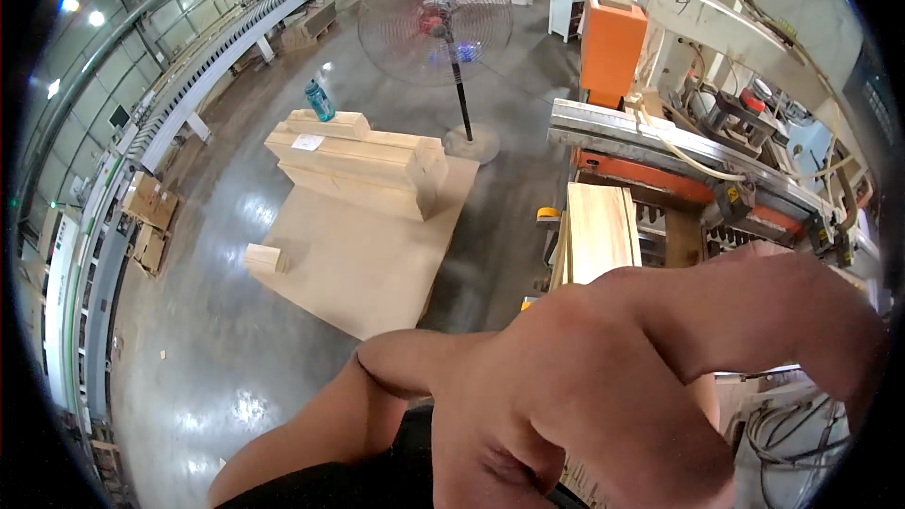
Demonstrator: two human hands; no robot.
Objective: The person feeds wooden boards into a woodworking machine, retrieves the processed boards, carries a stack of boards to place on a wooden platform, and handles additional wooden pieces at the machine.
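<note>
One hall: a wide workshop floor (236, 339) of polished grey concrete, with a long conveyor line (189, 66) bending along the left edge.
Machine: a large woodworking machine (660, 146) with orange parts and a metal rail stands at the right, hoses looping over it.
Pallet board: a big flat sheet (368, 264) lies on the floor, carrying a stack of pale timber blocks (363, 165); a blue bottle (320, 100) stands on top, and one loose block (264, 257) sits at the sheet's left corner.
Fan: a pedestal fan (436, 24) stands beyond the stack.
Workpiece: pale wooden panels (600, 231) stand on edge just beside the machine rail, directly past the knuckles and nearest to the hand.
Right hand (603, 386): very close to the lens, fingers curled and the forefinger stretched right; its grip holds nothing visible, and it is apart from the panels.
Left hand: not in view; only a forearm (311, 443) crosses the lower edge.
Risk: judging from here, a reach with the view this blocked could knock the upright panels over or bring fingers too near the rail.
</note>
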